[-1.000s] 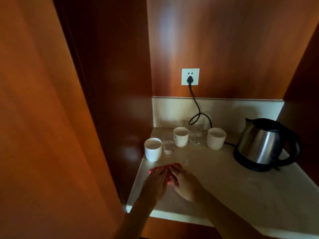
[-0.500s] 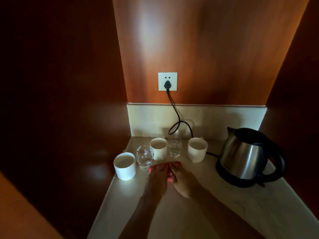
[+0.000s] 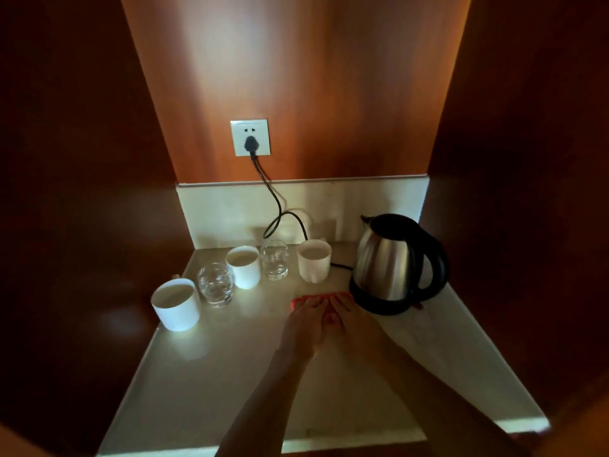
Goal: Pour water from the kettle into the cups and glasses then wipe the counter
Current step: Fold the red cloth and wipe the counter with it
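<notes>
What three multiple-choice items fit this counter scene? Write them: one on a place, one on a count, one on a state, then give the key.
1. Where does the red cloth lie?
A. On the counter just left of the kettle's base
B. Behind the white cups
C. Hung on the wall socket

2. How many white cups stand on the counter?
A. Two
B. Three
C. Five

3. What are the two hands doing?
A. Lifting the kettle
B. Pressing flat on the cloth
C. Holding a glass each

Key:
1 A: the cloth lies on the counter beside the kettle's black base.
2 B: the cups stand at front left, middle and right, with two clear glasses between them.
3 B: the left hand and right hand lie side by side with straight fingers on the cloth.
</notes>
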